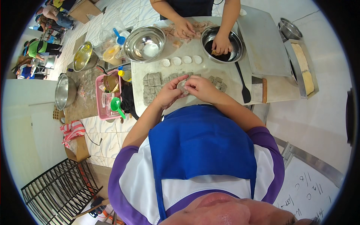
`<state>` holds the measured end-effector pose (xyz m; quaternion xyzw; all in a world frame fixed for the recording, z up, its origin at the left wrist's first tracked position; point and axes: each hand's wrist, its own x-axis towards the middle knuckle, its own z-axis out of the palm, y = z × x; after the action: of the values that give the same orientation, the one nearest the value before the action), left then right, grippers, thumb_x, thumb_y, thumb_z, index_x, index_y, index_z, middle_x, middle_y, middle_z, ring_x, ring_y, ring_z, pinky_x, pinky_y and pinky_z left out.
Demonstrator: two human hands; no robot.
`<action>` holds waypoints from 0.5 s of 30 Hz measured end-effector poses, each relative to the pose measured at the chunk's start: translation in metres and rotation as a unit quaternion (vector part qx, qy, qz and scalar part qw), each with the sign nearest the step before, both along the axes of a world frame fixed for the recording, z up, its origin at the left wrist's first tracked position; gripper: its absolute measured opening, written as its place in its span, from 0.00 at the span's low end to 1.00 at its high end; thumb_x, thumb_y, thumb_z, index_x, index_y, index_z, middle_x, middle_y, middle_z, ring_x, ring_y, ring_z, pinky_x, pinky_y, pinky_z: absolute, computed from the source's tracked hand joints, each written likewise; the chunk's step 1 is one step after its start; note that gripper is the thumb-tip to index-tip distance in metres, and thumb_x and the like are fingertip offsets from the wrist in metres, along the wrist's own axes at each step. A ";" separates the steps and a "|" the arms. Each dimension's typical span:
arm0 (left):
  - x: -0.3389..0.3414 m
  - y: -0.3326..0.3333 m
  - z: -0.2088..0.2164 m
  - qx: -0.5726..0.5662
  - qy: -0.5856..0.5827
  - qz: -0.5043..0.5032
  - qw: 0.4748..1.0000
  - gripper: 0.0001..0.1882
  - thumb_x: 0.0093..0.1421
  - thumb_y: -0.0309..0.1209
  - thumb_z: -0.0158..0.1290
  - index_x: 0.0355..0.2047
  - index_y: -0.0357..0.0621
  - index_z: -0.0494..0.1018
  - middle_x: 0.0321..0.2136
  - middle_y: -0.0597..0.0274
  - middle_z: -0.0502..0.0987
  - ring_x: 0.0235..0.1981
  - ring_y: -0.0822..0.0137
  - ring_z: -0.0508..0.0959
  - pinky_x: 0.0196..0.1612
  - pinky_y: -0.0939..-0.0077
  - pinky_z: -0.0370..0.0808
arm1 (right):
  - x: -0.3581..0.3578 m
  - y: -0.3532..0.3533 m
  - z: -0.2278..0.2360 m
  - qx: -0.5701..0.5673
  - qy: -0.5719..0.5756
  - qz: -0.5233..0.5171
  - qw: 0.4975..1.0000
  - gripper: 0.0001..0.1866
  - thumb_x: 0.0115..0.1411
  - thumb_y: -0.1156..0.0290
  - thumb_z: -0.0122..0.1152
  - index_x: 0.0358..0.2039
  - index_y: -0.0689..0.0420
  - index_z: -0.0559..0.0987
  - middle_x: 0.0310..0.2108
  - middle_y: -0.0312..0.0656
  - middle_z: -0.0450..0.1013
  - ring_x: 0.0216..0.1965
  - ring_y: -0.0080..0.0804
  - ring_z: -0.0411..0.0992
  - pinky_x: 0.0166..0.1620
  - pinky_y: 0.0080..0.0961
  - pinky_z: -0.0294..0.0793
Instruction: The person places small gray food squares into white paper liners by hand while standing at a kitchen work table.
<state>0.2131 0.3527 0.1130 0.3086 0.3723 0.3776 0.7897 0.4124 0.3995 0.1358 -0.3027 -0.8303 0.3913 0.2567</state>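
The dough piece (183, 86) sat between both hands, above the near edge of the desk (210, 67). The left hand (169, 92) cupped it and the right hand (198, 87) pinched its top, both grips pressed on it. Squeezed too hard, it could tear, I think. It could also slip and land on the grey squares (152, 88) below.

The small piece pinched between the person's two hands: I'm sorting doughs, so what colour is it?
Greyish, like the cut grey dough squares beside it; head view shows the dough piece.
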 end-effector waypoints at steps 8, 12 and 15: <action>-0.001 0.002 0.001 -0.002 0.016 0.003 1.000 0.35 0.55 0.13 0.40 0.64 0.45 0.56 0.49 0.60 0.72 0.47 0.70 0.76 0.51 0.73 0.74 | 0.003 0.002 0.010 -0.109 -0.050 0.031 0.992 0.10 0.53 0.66 0.65 0.34 0.55 0.82 0.31 0.42 0.70 0.34 0.39 0.72 0.38 0.31 0.71; -0.002 0.003 -0.004 0.012 0.017 -0.016 1.000 0.35 0.55 0.13 0.41 0.64 0.44 0.56 0.49 0.59 0.72 0.47 0.70 0.76 0.50 0.76 0.75 | 0.004 0.005 -0.003 -0.122 -0.033 0.034 0.991 0.10 0.51 0.67 0.67 0.34 0.55 0.83 0.31 0.42 0.70 0.34 0.37 0.71 0.39 0.29 0.71; -0.002 0.003 -0.003 0.015 0.019 -0.026 0.999 0.35 0.55 0.13 0.42 0.64 0.43 0.55 0.49 0.57 0.72 0.47 0.70 0.76 0.50 0.77 0.75 | 0.005 0.006 -0.009 -0.154 -0.030 0.028 0.987 0.10 0.50 0.68 0.68 0.34 0.55 0.84 0.31 0.42 0.70 0.34 0.35 0.71 0.39 0.29 0.71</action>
<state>0.2112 0.3559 0.1098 0.3372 0.3731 0.3572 0.7871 0.4174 0.4059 0.1273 -0.3263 -0.7757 0.5123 0.1712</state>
